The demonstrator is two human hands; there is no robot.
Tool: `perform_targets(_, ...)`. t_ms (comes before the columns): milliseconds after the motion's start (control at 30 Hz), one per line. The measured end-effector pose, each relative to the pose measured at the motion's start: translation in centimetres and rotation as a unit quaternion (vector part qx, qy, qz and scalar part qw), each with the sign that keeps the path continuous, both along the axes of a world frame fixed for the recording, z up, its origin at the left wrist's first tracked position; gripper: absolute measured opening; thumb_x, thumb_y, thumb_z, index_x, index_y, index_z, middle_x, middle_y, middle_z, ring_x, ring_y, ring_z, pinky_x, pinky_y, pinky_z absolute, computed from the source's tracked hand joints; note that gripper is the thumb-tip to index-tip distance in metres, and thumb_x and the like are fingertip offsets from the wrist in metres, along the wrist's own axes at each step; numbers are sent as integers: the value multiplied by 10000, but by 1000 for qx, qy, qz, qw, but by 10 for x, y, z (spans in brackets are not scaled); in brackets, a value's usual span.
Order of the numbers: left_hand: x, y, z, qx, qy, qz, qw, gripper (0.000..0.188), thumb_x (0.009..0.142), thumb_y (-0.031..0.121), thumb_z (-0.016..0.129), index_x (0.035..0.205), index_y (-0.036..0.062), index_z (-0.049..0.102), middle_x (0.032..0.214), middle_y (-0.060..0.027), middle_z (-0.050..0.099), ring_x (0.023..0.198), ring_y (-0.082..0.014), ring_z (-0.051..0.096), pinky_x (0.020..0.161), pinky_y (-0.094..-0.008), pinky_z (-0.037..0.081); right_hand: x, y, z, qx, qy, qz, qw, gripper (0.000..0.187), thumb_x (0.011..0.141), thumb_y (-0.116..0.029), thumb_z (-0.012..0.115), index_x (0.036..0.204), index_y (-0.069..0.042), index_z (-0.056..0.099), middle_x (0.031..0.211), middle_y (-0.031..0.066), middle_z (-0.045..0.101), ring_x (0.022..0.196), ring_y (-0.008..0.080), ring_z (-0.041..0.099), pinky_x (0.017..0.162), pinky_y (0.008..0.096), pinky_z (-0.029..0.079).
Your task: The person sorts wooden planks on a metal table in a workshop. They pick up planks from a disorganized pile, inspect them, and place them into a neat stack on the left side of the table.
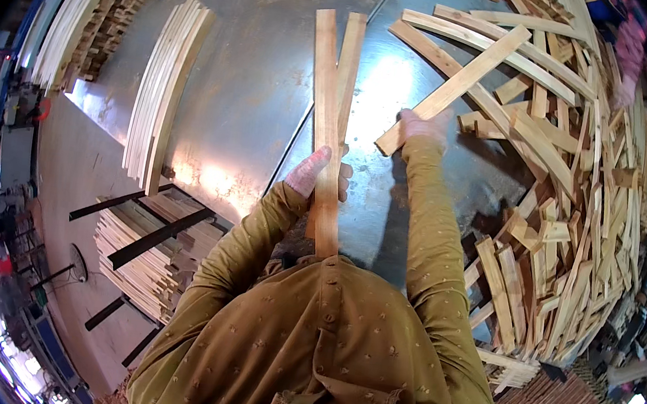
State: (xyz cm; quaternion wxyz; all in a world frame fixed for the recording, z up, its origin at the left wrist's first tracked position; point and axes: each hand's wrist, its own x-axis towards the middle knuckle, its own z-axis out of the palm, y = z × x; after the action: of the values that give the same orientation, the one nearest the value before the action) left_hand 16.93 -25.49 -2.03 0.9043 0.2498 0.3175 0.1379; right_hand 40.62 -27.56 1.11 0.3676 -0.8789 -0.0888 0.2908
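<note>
My left hand (317, 173) is closed round two wooden slats in front of my body. The nearer slat (326, 83) crosses over the other slat (349, 61), so their far ends spread into a narrow V. To the right, my right hand (425, 130) grips the near end of a single wooden slat (465, 82), which slants away to the upper right. That slat's far part lies across other slats at the edge of the heap. My fingers on the right are partly hidden by the hand itself.
A big tangled heap of slats (541, 251) covers the right side of the metal table (258, 75). On the left stands a neat row of slats (165, 88), with a larger stack (92, 24) beyond. Below the table's left edge, dark bars (160, 239) jut over stacked wood.
</note>
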Motion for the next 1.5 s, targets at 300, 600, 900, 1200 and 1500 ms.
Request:
perform_targets(300,-3,28,-47,108,64,16,992,753,903,604,564,1343,6,437,1082,-185,629,973,-289,620,858,-398,525,-92,-74,-25,175,23,197,964,693,814,-26,686,1433,-1,376,1288,188,570,1097,292,592,966,355,496)
perform_targets(600,8,28,-15,-24,71,60,995,519,951,429,558,1265,19,518,997,-157,633,885,-260,611,804,-361,533,-79,-111,-79,348,543,90,759,724,784,-219,777,1372,21,429,1143,208,614,967,276,642,795,411,598)
perform_targets(900,-39,36,-26,36,118,76,989,480,864,344,701,1186,5,595,902,-89,665,769,-229,650,696,-341,557,-67,-116,-46,406,677,-11,614,572,847,-272,731,1220,111,529,1073,193,646,862,277,670,754,395,609)
perform_targets(1200,-35,14,-14,-89,-83,104,987,859,813,634,656,1304,-39,448,1046,-188,607,803,-299,649,720,-437,578,-74,-114,-41,362,548,64,752,531,863,-175,730,1301,9,492,1052,154,642,890,222,664,768,355,592)
perform_targets(1500,-4,-18,-40,119,114,46,985,512,925,347,643,1239,-44,543,1067,-181,653,840,-276,667,742,-381,580,-109,-105,-25,120,100,280,947,626,973,-299,588,1467,-5,343,1223,176,609,1103,273,598,967,353,472)
